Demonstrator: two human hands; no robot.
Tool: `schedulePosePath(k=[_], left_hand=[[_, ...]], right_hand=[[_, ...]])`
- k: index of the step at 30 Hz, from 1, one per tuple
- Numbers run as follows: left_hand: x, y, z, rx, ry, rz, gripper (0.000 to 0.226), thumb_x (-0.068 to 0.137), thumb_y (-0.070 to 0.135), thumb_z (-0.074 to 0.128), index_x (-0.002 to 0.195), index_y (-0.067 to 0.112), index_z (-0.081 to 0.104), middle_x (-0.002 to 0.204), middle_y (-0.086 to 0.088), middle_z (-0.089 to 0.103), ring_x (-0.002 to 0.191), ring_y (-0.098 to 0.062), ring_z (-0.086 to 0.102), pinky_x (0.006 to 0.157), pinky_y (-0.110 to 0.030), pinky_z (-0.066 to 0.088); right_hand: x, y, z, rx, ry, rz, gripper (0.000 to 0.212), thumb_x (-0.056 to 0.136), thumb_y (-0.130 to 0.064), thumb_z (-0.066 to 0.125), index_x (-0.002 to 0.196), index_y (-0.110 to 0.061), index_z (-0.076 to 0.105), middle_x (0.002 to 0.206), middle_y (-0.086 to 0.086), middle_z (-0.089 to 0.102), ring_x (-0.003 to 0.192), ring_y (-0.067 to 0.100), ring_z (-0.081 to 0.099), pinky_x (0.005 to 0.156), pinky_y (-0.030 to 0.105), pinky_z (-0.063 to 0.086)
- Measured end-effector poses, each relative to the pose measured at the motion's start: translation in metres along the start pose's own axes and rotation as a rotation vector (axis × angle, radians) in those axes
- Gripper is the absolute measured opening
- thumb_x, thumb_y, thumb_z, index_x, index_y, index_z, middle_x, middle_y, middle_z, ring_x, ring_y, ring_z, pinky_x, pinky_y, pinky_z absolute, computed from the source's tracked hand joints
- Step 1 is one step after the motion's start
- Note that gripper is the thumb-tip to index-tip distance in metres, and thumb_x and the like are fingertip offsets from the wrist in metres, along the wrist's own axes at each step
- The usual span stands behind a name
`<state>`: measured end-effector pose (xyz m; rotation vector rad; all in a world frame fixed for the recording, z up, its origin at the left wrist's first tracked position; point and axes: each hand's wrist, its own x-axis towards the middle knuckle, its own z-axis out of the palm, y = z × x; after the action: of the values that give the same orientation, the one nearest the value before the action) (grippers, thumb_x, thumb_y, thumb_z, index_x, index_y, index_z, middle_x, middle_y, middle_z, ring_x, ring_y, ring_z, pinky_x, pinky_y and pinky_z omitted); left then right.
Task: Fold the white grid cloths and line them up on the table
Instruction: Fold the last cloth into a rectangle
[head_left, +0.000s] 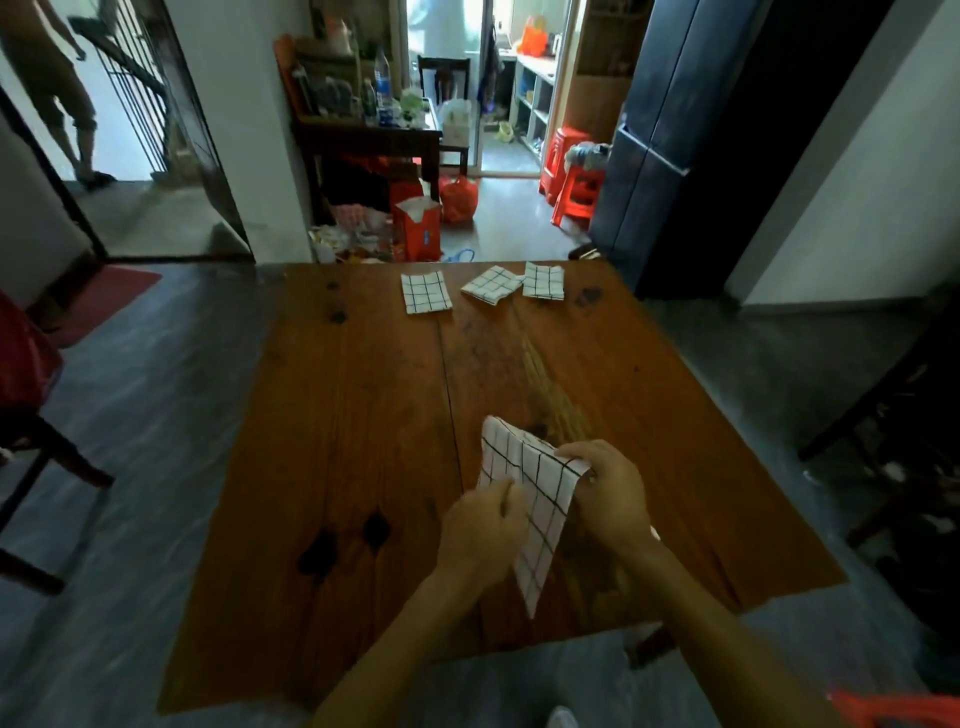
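Note:
Both my hands hold one white grid cloth (535, 499) above the near part of the wooden table (363, 415). My left hand (480, 535) pinches its left edge. My right hand (613, 493) grips its upper right corner. The cloth hangs partly folded, with a point drooping toward me. Three folded grid cloths lie along the table's far edge: a left one (426, 292), a middle one (492, 283) turned at an angle, and a right one (543, 280) touching the middle one.
A dark chair (47, 457) stands to the left of the table. Another dark chair (893, 447) is at the right. Beyond the far edge are a cluttered shelf, red bags and red stools (571, 171). A person stands in the doorway at far left.

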<state>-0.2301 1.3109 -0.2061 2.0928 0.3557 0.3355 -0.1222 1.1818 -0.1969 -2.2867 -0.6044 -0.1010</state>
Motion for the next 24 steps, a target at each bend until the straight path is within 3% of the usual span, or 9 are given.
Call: schedulePosePath(k=[2,4,7,10,13,16,19,21,24], left_hand=[[0.011,0.004,-0.012,0.112,0.063,0.023,0.015,0.099,0.026,0.044,0.096,0.023,0.058,0.081,0.008,0.059,0.064,-0.001,0.052,0.058,-0.017,0.042],[0.022,0.007,-0.021,0.305,0.070,0.088,0.028,0.097,0.028,0.045,0.124,0.025,0.052,0.116,0.006,0.058,0.098,-0.005,0.055,0.081,-0.019,0.044],[0.037,0.016,-0.024,0.449,0.036,0.287,0.043,0.097,0.031,0.047,0.139,0.020,0.044,0.141,0.000,0.045,0.131,-0.016,0.037,0.106,-0.025,0.023],[0.048,0.028,-0.014,0.455,0.036,0.395,0.036,0.097,0.031,0.050,0.129,0.016,0.055,0.130,-0.002,0.056,0.127,-0.018,0.043,0.105,-0.026,0.018],[0.054,0.035,-0.002,0.428,0.063,0.393,0.028,0.096,0.031,0.052,0.114,0.015,0.065,0.111,-0.002,0.067,0.109,-0.018,0.056,0.104,-0.031,0.026],[0.058,0.043,0.007,0.407,0.090,0.356,0.026,0.096,0.032,0.048,0.104,0.017,0.068,0.098,0.002,0.071,0.090,-0.015,0.063,0.102,-0.037,0.035],[0.060,0.051,0.013,0.403,0.127,0.333,0.023,0.098,0.030,0.047,0.097,0.019,0.067,0.085,0.008,0.069,0.073,-0.007,0.058,0.093,-0.034,0.040],[0.061,0.057,0.018,0.412,0.154,0.325,0.021,0.098,0.027,0.048,0.095,0.020,0.067,0.081,0.008,0.068,0.068,-0.004,0.055,0.088,-0.030,0.041],[0.062,0.068,0.027,0.445,0.171,0.293,0.024,0.099,0.028,0.044,0.091,0.022,0.066,0.077,0.009,0.065,0.067,-0.002,0.053,0.078,-0.026,0.041]], right_hand=[[0.009,0.000,-0.011,0.096,-0.032,-0.066,0.027,0.083,-0.001,0.065,0.094,-0.024,0.073,0.095,-0.011,0.066,0.091,0.011,0.061,0.078,0.035,0.053],[0.016,0.001,-0.020,0.246,-0.093,-0.089,0.026,0.082,-0.003,0.067,0.090,-0.027,0.071,0.096,-0.005,0.069,0.091,0.016,0.064,0.079,0.044,0.055],[0.028,0.003,-0.028,0.374,-0.227,-0.067,0.026,0.085,0.003,0.062,0.094,-0.018,0.074,0.099,0.001,0.071,0.092,0.018,0.067,0.082,0.047,0.056],[0.038,0.005,-0.040,0.425,-0.366,-0.096,0.035,0.087,0.016,0.050,0.099,-0.008,0.072,0.104,0.008,0.070,0.100,0.020,0.065,0.089,0.041,0.054],[0.045,0.010,-0.056,0.498,-0.490,-0.110,0.045,0.089,0.020,0.042,0.102,-0.015,0.067,0.108,0.007,0.066,0.107,0.022,0.061,0.095,0.029,0.048],[0.053,0.019,-0.070,0.423,-0.484,-0.128,0.025,0.098,-0.002,0.049,0.107,-0.017,0.066,0.107,-0.004,0.064,0.102,0.011,0.061,0.084,0.016,0.048],[0.056,0.029,-0.081,0.499,-0.385,-0.059,0.021,0.100,-0.030,0.049,0.107,-0.025,0.068,0.103,-0.012,0.068,0.097,0.003,0.063,0.081,0.020,0.051],[0.058,0.032,-0.084,0.571,-0.394,-0.003,0.024,0.098,-0.038,0.050,0.110,-0.027,0.068,0.105,-0.011,0.068,0.099,0.004,0.063,0.084,0.026,0.053],[0.064,0.037,-0.084,0.456,-0.360,-0.113,0.021,0.093,-0.039,0.059,0.110,-0.029,0.065,0.105,-0.019,0.063,0.100,-0.002,0.059,0.082,0.020,0.049]])
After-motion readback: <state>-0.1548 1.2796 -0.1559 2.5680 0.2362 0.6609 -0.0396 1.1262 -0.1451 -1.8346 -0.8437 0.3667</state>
